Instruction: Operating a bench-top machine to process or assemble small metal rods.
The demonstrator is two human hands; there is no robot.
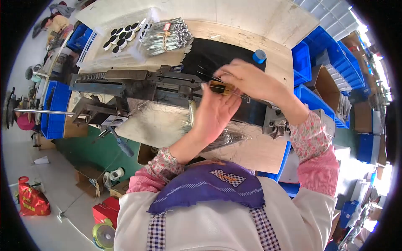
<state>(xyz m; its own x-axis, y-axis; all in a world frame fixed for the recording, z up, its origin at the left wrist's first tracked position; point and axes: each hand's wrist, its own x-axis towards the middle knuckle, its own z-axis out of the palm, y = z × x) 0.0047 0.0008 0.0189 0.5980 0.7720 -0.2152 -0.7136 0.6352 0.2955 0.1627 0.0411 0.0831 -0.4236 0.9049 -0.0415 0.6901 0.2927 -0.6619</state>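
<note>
Over the metal bench device [167, 85], my left hand [215, 115] is turned palm up, with thumb and fingers around a small yellow and dark piece [218, 87] whose kind I cannot make out. Just above it, my right hand [251, 80] is smeared by motion, its fingers curled together. Thin metal wires [208, 74] stick out leftward from those fingertips. Below my left hand lies a bunch of thin metal wires [226, 139] on the bench. A black cloth or mat [205, 54] spreads behind both hands.
A bundle of bent metal wires [167, 37] lies beside a clear plastic basket [138, 58] holding several black-and-white round pieces. A blue tape roll [259, 56] rests at the back right. Blue bins [301, 62] flank the wooden bench [272, 154]. A metal rod [46, 111] juts out left.
</note>
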